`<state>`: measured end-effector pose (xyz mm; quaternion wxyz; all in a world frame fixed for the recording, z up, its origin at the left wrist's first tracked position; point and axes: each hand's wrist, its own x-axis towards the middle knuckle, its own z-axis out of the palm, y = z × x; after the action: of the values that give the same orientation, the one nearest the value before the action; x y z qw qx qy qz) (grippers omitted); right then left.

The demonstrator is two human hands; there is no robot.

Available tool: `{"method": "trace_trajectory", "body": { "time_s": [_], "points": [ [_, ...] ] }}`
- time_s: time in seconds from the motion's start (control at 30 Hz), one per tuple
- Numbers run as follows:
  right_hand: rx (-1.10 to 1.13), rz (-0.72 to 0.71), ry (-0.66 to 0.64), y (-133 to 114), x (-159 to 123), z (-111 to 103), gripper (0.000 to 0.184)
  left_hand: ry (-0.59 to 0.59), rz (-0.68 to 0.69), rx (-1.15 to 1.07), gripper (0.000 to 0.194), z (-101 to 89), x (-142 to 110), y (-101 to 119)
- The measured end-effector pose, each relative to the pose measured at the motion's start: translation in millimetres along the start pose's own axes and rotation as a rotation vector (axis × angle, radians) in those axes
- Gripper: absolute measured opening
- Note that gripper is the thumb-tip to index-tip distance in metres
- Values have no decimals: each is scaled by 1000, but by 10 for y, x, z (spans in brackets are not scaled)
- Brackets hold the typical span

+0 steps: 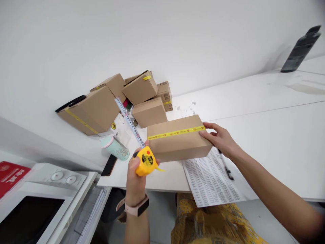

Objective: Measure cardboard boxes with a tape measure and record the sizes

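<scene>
My left hand (pixel 137 169) is closed around a yellow tape measure (pixel 146 162), whose white blade (pixel 130 123) sticks out toward the stacked boxes. Just right of the tape measure is a brown cardboard box (pixel 177 145) with a strip of yellow printed tape across it. My right hand (pixel 218 139) grips this box at its right end, thumb on the near face and fingers behind. The box is tilted, above printed sheets (pixel 210 179) on the white table. Some left fingers are hidden behind the tape measure and come close to the box's left end; contact there is unclear.
Several cardboard boxes (pixel 149 113) are piled against the wall. A mint tumbler (pixel 116 148) and a dark flat object (pixel 109 165) lie left. A pen (pixel 228 171) rests on the papers. A dark bottle (pixel 299 51) stands far right; a white microwave (pixel 38 200) sits lower left.
</scene>
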<state>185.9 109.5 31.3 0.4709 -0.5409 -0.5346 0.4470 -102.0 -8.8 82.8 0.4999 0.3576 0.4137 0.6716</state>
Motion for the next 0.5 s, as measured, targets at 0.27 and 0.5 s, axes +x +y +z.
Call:
{"method": "trace_trajectory", "body": {
  "time_s": [0.27,0.5],
  "points": [
    [-255,-245,118,-142,558,26,39,-380,-468,-153,41,536,-500,-359],
    [-349,-366,-28,-446,1020,265,31,-353,-525,-122,37,650,-358,-455]
  ]
}}
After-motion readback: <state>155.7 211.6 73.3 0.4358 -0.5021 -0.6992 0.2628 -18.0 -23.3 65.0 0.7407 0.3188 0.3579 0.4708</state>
